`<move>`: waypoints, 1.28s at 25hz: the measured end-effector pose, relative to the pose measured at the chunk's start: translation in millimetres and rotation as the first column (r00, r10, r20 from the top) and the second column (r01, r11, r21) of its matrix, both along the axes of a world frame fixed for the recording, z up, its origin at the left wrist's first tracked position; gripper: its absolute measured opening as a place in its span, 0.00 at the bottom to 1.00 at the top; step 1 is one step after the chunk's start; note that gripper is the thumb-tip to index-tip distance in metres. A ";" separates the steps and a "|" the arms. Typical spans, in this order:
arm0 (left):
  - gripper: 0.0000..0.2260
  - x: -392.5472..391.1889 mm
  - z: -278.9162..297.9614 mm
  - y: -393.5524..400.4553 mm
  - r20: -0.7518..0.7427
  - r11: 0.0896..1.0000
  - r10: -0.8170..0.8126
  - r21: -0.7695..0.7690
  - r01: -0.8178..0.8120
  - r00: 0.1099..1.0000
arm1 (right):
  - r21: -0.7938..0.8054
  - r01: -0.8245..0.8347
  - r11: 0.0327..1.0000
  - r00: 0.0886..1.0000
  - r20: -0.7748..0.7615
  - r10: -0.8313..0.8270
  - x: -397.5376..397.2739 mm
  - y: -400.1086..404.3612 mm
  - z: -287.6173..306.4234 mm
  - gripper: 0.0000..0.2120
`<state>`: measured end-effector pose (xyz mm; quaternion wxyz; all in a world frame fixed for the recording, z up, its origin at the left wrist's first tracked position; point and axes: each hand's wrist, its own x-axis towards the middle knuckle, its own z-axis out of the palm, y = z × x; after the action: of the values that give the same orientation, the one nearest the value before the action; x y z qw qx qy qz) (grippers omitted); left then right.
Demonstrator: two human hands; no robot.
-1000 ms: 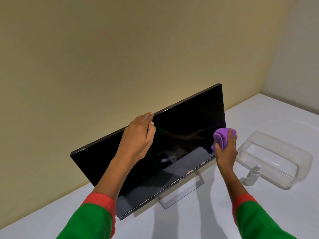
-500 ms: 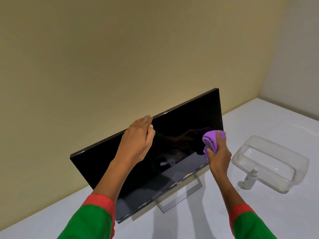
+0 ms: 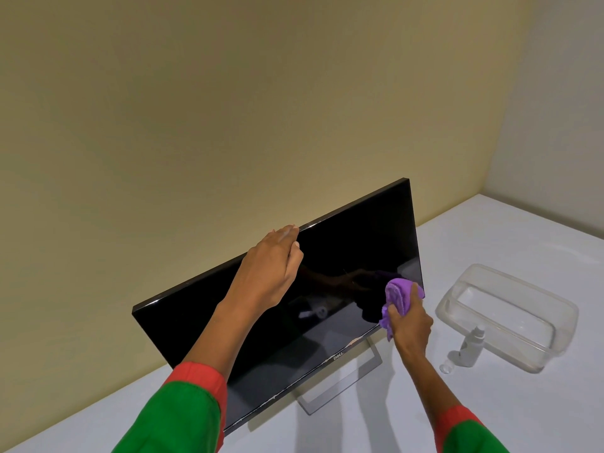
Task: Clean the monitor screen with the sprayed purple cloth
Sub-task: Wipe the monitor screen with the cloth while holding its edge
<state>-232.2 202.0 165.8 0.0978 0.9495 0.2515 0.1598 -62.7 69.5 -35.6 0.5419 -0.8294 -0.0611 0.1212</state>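
Both hands were on the monitor (image 3: 343,289) in the head view. Left hand (image 3: 273,273) rested on its top edge, fingers curled over the rim toward the back and thumb on the front, gripping it. Right hand (image 3: 410,325) was closed around the bunched purple cloth (image 3: 397,297), which was pressed against the dark screen near its lower right corner. Green sleeves with red cuffs (image 3: 196,380) covered both forearms.

A small logo on the bottom bezel (image 3: 338,357) seemed to read "DELL", seen at an angle. The monitor stood on a silver frame stand (image 3: 343,384) on the white table (image 3: 490,413), tilted back toward the yellowish wall (image 3: 228,125). To its right sat a clear plastic tub (image 3: 510,317), and a small spray bottle (image 3: 470,349) stood just in front of it, with what looked like its clear cap (image 3: 445,367) beside it. The left forearm hid part of the screen.
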 end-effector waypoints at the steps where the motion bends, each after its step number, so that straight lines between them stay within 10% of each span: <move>1: 0.20 -0.5 1.0 -0.2 0.005 1.000 0.004 0.001 -0.004 1.000 | 0.006 -0.048 0.999 0.999 0.008 0.048 -6.6 3.1 2.9 0.23; 8: 0.19 -1.2 1.5 -1.1 0.015 1.000 0.015 -0.010 -0.015 1.000 | 0.001 -0.036 0.999 0.985 0.172 0.035 14.5 14.2 24.3 0.34; 13: 0.20 -2.8 0.6 -1.0 0.022 0.999 0.019 -0.045 -0.018 1.000 | 0.051 0.076 0.996 0.995 0.057 -0.079 22.8 3.3 12.2 0.23; 22: 0.20 -18.9 1.8 1.8 0.009 1.000 -0.026 0.007 0.026 1.000 | 0.105 -0.048 0.993 0.998 -0.044 0.052 -20.2 7.1 -5.8 0.42; 32: 0.20 -53.4 -3.0 8.7 -0.002 0.999 0.015 0.030 -0.015 1.000 | 0.140 0.080 0.987 0.996 -0.036 -0.076 -23.3 11.5 13.8 0.30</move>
<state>-285.6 210.7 162.8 0.0819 0.9492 0.2564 0.1632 -86.0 81.0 -21.9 0.6044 -0.7889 -0.0287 0.1078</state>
